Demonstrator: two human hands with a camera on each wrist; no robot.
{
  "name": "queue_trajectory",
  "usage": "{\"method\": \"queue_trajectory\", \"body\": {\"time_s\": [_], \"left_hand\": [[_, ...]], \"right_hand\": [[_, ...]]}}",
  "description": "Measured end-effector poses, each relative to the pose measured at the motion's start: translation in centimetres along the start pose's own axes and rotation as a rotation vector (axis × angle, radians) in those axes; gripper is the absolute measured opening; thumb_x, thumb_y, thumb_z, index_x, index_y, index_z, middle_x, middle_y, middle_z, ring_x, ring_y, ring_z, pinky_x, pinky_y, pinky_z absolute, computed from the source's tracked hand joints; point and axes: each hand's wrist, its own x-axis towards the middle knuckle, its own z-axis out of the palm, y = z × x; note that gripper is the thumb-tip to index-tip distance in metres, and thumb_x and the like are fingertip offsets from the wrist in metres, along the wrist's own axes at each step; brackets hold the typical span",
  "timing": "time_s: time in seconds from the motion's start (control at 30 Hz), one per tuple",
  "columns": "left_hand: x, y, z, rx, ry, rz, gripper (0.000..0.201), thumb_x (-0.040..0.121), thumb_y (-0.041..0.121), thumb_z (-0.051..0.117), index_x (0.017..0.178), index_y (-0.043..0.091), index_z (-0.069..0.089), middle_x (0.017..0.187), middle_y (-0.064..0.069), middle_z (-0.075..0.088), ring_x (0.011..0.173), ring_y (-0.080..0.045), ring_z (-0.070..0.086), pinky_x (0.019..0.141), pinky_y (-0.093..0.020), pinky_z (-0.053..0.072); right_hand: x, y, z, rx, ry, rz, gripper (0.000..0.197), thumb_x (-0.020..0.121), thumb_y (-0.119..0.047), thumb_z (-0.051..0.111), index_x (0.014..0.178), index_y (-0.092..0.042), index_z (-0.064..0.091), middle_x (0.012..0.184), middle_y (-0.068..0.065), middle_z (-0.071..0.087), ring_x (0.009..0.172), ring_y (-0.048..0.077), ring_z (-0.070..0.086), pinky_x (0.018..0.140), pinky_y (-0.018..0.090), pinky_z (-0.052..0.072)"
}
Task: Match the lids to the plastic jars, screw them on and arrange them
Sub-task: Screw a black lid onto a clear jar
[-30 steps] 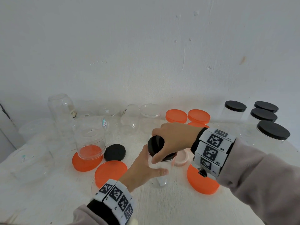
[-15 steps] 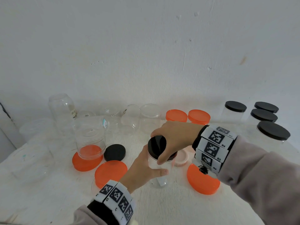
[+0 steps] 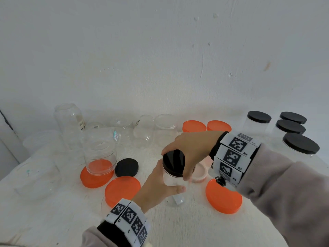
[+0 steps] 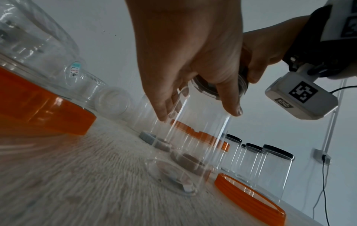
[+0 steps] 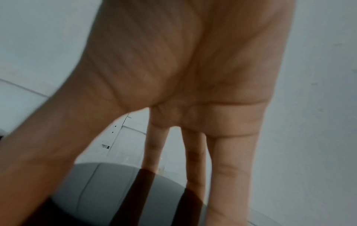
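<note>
A clear plastic jar [image 3: 173, 182] stands upright on the white table [image 3: 178, 229] at the centre. My left hand [image 3: 160, 186] wraps round its wall, thumb across the front. A black lid [image 3: 173, 162] sits on the jar's mouth, and my right hand [image 3: 188, 154] grips it from above with curled fingers. The left wrist view shows the same jar [image 4: 193, 137], my left hand [image 4: 193, 76] around it and the lid [image 4: 222, 87] under my right hand's fingers. In the right wrist view my fingers [image 5: 230, 168] reach down onto the glossy lid [image 5: 108, 191].
Several capped black-lidded jars [image 3: 300, 145] stand at the back right. Orange lids [image 3: 223, 196] lie around the jar, one [image 3: 97, 177] under an open clear jar [image 3: 99, 154]. A loose black lid [image 3: 126, 167] lies to the left. More open clear jars [image 3: 144, 131] line the back.
My right hand has turned on the black lid, wrist swinging right and fingers sliding round the rim. The left hand and jar stay in place.
</note>
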Motion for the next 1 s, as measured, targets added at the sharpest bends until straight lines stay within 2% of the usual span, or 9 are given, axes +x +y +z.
{"method": "queue_trajectory", "body": {"time_s": [0.17, 0.27, 0.37, 0.43, 0.5, 0.63, 0.73, 0.9, 1.0], "left_hand": [[-0.2, 0.1, 0.0, -0.005, 0.008, 0.001, 0.09, 0.066, 0.033, 0.083, 0.137, 0.037, 0.029, 0.13, 0.023, 0.048, 0.122, 0.004, 0.043, 0.092, -0.012, 0.034], [-0.3, 0.2, 0.0, -0.01, 0.011, 0.007, 0.088, 0.068, 0.029, 0.084, 0.136, 0.039, 0.03, 0.13, 0.023, 0.048, 0.121, 0.006, 0.043, 0.095, -0.016, 0.036], [-0.2, 0.2, 0.0, -0.012, 0.0, 0.006, 0.085, 0.067, 0.029, 0.084, 0.13, 0.047, 0.03, 0.127, 0.027, 0.048, 0.117, 0.013, 0.043, 0.09, -0.01, 0.037], [-0.1, 0.1, 0.0, -0.017, 0.001, 0.004, 0.083, 0.066, 0.029, 0.084, 0.124, 0.052, 0.028, 0.125, 0.03, 0.047, 0.115, 0.016, 0.042, 0.084, -0.004, 0.036], [0.0, 0.0, 0.1, -0.011, 0.008, 0.003, 0.084, 0.065, 0.032, 0.084, 0.123, 0.052, 0.026, 0.127, 0.029, 0.045, 0.12, 0.012, 0.04, 0.086, -0.006, 0.034], [0.0, -0.2, 0.1, -0.012, 0.01, -0.009, 0.08, 0.064, 0.036, 0.084, 0.119, 0.055, 0.029, 0.125, 0.03, 0.045, 0.117, 0.014, 0.041, 0.084, -0.008, 0.034], [0.0, -0.2, 0.1, -0.005, 0.014, -0.008, 0.083, 0.064, 0.037, 0.083, 0.126, 0.049, 0.029, 0.126, 0.028, 0.046, 0.117, 0.011, 0.042, 0.083, -0.008, 0.035], [-0.2, 0.0, 0.1, -0.027, 0.007, -0.003, 0.088, 0.066, 0.031, 0.084, 0.134, 0.041, 0.029, 0.127, 0.025, 0.048, 0.116, 0.012, 0.044, 0.086, -0.012, 0.039], [-0.1, -0.1, 0.2, -0.025, 0.012, -0.009, 0.085, 0.066, 0.032, 0.084, 0.131, 0.043, 0.029, 0.126, 0.026, 0.048, 0.117, 0.01, 0.043, 0.087, -0.012, 0.037]], "right_hand": [[0.3, 0.1, 1.1, 0.06, 0.098, 0.089, 0.074, 0.059, -0.068, 0.074, 0.12, -0.03, 0.055, 0.102, -0.009, 0.06, 0.087, 0.016, 0.065, 0.072, 0.034, 0.058], [0.4, -0.3, 1.9, 0.022, 0.19, 0.143, 0.07, 0.062, -0.077, 0.067, 0.098, -0.018, 0.058, 0.084, -0.005, 0.059, 0.071, 0.012, 0.057, 0.053, 0.025, 0.042], [0.2, -0.4, 1.4, 0.039, 0.114, 0.163, 0.073, 0.066, -0.073, 0.069, 0.114, -0.02, 0.054, 0.097, -0.006, 0.057, 0.086, 0.015, 0.057, 0.063, 0.025, 0.044], [-0.1, -0.5, 0.7, 0.067, -0.029, 0.134, 0.084, 0.069, -0.057, 0.077, 0.139, -0.033, 0.037, 0.121, -0.007, 0.047, 0.111, 0.018, 0.05, 0.086, 0.034, 0.049], [-0.3, -0.6, 0.2, 0.037, -0.093, 0.076, 0.092, 0.072, -0.04, 0.081, 0.146, -0.042, 0.026, 0.128, -0.007, 0.038, 0.12, 0.019, 0.042, 0.094, 0.038, 0.046], [-0.1, -0.4, 0.1, 0.016, -0.02, 0.02, 0.087, 0.069, -0.04, 0.082, 0.143, -0.04, 0.037, 0.114, -0.013, 0.039, 0.108, 0.01, 0.039, 0.086, 0.029, 0.04], [0.2, -0.2, 0.5, 0.024, 0.047, 0.051, 0.083, 0.064, -0.055, 0.08, 0.137, -0.037, 0.045, 0.12, -0.013, 0.05, 0.109, 0.011, 0.049, 0.089, 0.032, 0.049], [0.6, -0.2, 1.3, 0.051, 0.126, 0.127, 0.068, 0.061, -0.073, 0.071, 0.11, -0.028, 0.056, 0.09, -0.012, 0.056, 0.08, 0.007, 0.055, 0.06, 0.025, 0.046], [0.5, -0.5, 0.8, 0.049, 0.025, 0.146, 0.077, 0.065, -0.066, 0.074, 0.127, -0.03, 0.048, 0.103, -0.011, 0.054, 0.092, 0.011, 0.055, 0.072, 0.03, 0.049]]}}
